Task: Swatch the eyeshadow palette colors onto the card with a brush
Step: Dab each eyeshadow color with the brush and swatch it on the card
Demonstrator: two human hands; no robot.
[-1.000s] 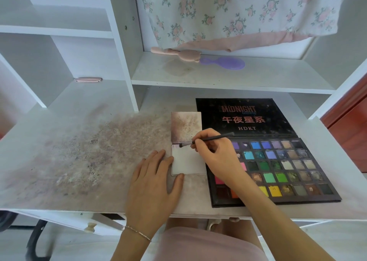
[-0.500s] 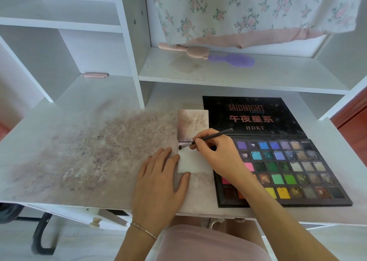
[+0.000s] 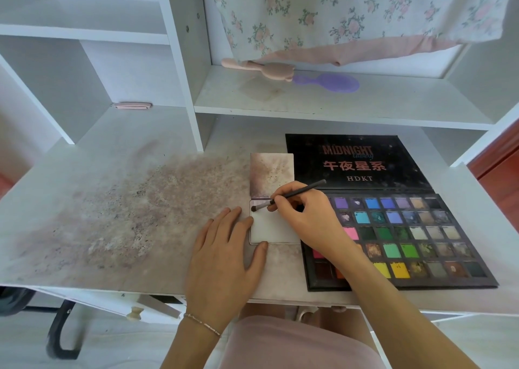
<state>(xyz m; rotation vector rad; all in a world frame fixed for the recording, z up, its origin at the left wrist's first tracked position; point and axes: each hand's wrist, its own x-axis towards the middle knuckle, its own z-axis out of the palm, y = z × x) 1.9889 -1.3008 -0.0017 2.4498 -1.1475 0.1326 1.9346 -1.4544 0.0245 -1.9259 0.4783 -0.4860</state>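
My right hand (image 3: 304, 217) pinches the thin, light brush (image 3: 289, 196) low on its handle, tip touching the card's (image 3: 273, 228) upper left corner. My left hand (image 3: 224, 252) lies flat, steadying that flimsy card – mid-frame, just beside the palette (image 3: 415, 236), whose powders crumble easily.

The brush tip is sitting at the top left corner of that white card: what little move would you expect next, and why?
Probably a short stroke to the right across the card. The brush, pinched in the right hand, has its tip at the card's upper left, most of the card looks bare, and the left hand lies flat against its edge, steadying it.
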